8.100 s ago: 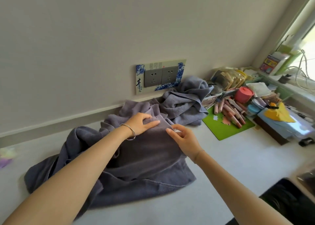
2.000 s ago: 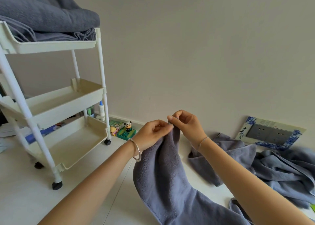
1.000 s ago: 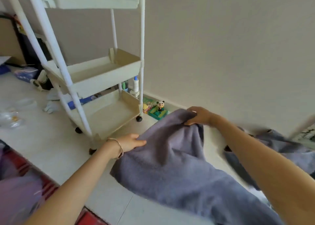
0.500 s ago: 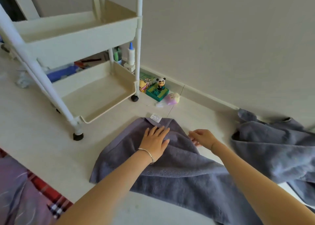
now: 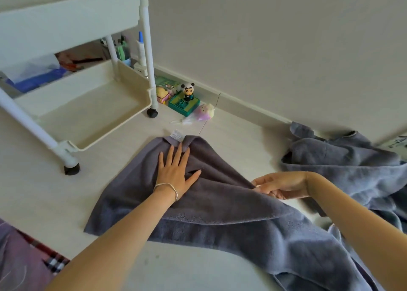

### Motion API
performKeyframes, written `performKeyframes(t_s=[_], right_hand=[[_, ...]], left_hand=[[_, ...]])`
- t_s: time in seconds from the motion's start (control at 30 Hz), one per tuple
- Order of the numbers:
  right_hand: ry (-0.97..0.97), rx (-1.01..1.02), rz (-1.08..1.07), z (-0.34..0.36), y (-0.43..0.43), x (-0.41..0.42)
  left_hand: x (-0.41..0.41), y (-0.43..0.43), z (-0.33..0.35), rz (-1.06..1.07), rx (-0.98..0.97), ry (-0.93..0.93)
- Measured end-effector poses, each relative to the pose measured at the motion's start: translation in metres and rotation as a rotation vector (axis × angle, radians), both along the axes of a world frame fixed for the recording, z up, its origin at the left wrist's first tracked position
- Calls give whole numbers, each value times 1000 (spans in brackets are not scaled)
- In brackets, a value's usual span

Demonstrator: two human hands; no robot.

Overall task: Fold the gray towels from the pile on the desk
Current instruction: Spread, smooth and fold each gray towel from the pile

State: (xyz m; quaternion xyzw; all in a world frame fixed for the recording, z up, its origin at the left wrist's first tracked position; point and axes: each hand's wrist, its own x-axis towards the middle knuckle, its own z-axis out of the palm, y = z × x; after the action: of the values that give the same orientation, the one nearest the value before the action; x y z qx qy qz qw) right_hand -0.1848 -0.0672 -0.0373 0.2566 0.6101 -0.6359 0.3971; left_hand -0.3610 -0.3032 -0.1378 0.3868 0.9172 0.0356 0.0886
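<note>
A gray towel [image 5: 220, 213] lies spread on the light desk [image 5: 33, 185], in the middle of the view. Its far corner is folded to a point, and a small white label [image 5: 177, 134] sticks out there. The left hand [image 5: 175, 171] rests flat on this towel just below the label, with the fingers straight and a little apart, so it holds nothing and only presses the cloth down. A thin silver bracelet [image 5: 167, 186] sits on that wrist. The right hand [image 5: 279, 185] is at the right edge of the same towel, where an upper layer of the cloth makes a long diagonal fold. The thumb seems to lie above this edge and the other fingers are loosely curled below it, but I cannot tell whether they really pinch the cloth. Further to the right, apart from the spread towel, a pile of gray towels [image 5: 343, 165] lies crumpled against the wall. On the left stands a white cart [image 5: 114, 134] on black wheels, on the same surface. Beside its back wheel, near the wall, are a panda figure [image 5: 187, 90] standing on a green box [image 5: 184, 106] and a small purple toy [image 5: 204, 112]. A plaid cloth [image 5: 26, 262] shows in the bottom left corner.
</note>
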Motion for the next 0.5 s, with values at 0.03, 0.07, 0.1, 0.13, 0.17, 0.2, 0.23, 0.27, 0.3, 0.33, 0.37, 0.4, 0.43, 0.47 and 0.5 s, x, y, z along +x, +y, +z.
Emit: performKeyframes(t_s=[0.03, 0.07, 0.1, 0.13, 0.17, 0.2, 0.23, 0.27, 0.3, 0.33, 0.37, 0.4, 0.43, 0.47, 0.5], right_hand=[[-23, -5, 17, 2, 1, 6], [-33, 9, 18, -1, 2, 12], [-29, 46, 11, -5, 1, 18], [-6, 104, 8, -11, -1, 22], [29, 173, -10, -17, -5, 26], [79, 252, -21, -20, -9, 27], [139, 334, -17, -22, -14, 27], [206, 399, -17, -22, -19, 26], [274, 436, -41, -20, -23, 26], [336, 450, -79, -16, -27, 26], [398, 460, -110, -11, -31, 27], [457, 484, -124, -5, -34, 27], [508, 520, -122, 2, -37, 28], [539, 559, -118, 7, -38, 28], [553, 594, -131, 16, -38, 35]], left_hand=[[1, 0, 0, 9, -7, 3], [1, -1, -1, 13, -11, 4], [1, -1, -1, 14, -9, -1], [0, -1, 0, 17, -2, -26], [0, 0, 3, 28, 22, -72], [0, 1, 7, 40, 79, -102], [3, 4, 14, 25, 163, -104], [7, 8, 22, -33, 259, -58], [14, 17, 32, -125, 327, -28], [23, 28, 41, -245, 355, -51], [33, 41, 52, -367, 343, -127], [43, 54, 61, -476, 296, -218], [50, 65, 69, -553, 244, -284], [54, 73, 75, -584, 228, -335], [59, 80, 83, -589, 263, -380]])
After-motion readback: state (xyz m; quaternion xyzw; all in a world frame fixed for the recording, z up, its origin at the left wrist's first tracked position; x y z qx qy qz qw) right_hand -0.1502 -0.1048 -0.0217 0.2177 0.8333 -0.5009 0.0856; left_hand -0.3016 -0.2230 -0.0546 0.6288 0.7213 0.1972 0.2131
